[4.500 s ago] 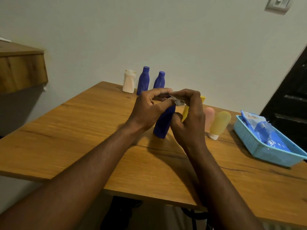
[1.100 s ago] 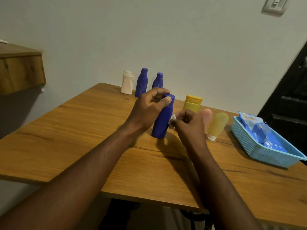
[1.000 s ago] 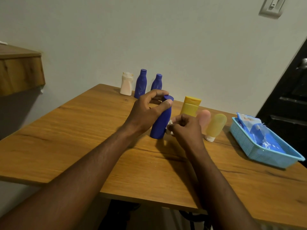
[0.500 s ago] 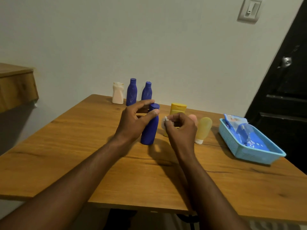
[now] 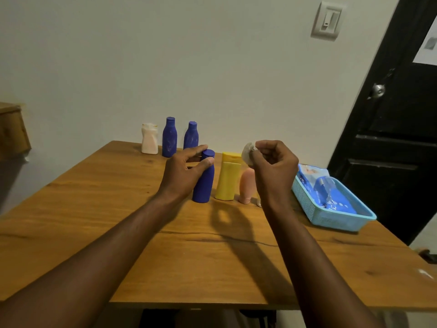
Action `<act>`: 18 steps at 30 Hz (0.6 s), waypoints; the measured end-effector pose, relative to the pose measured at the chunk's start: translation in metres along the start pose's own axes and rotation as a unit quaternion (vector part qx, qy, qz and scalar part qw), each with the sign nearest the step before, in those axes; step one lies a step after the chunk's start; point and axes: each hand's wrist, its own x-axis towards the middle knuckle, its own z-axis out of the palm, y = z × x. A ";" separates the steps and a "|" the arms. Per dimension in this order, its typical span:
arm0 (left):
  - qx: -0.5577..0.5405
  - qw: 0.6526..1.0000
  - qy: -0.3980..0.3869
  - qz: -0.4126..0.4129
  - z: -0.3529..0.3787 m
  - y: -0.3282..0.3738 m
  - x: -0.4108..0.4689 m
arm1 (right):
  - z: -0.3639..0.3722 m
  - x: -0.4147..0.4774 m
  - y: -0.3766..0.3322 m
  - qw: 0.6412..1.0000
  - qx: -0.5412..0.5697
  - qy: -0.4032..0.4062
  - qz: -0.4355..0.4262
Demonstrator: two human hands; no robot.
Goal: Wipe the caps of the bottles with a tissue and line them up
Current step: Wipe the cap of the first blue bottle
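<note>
Loosely curled around the neck and cap of the blue bottle (image 5: 203, 179), my left hand (image 5: 183, 172) is opening, thumb and forefinger spread, now that the bottle stands upright on the table (image 5: 99, 209) again, set beside the yellow bottle (image 5: 228, 177); moments ago I had it lifted and tilted under the tissue. Along the table's far edge, toward the far left corner, the white bottle (image 5: 149, 142) and two more blue bottles (image 5: 169, 138) wait untouched. Right of the yellow bottle stands the pink tube (image 5: 246, 185), part hidden by my wrist. My right hand (image 5: 272, 165) has risen clear, pinching the crumpled tissue (image 5: 248, 153) between thumb and fingertips. I judge this cap wiped and its bottle placed in line, so the next bottle comes up. At the right edge sits the blue basket (image 5: 314, 209)
</note>
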 end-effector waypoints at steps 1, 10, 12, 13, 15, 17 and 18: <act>-0.001 1.000 0.001 -0.002 0.000 -0.001 0.001 | 0.000 0.000 0.001 1.000 0.002 -0.002 0.002; -0.008 1.000 0.007 -0.022 0.001 -0.007 0.011 | 0.001 -0.005 -0.001 0.999 -0.028 -0.018 -0.008; -0.006 1.000 0.007 -0.023 0.002 -0.008 0.012 | 0.002 -0.004 0.000 0.999 -0.033 -0.026 -0.007; -0.004 1.000 0.008 -0.023 0.002 -0.008 0.013 | 0.004 -0.004 0.001 0.999 -0.036 -0.029 -0.004; -0.001 1.000 0.010 -0.023 0.002 -0.009 0.013 | 0.006 -0.004 0.002 0.999 -0.044 -0.033 -0.002; 0.002 1.000 0.010 -0.025 0.001 -0.009 0.013 | 0.008 -0.005 0.004 0.998 -0.048 -0.034 0.002; 0.005 1.000 0.010 -0.027 0.001 -0.009 0.013 | 0.008 -0.005 0.005 0.998 -0.046 -0.036 0.005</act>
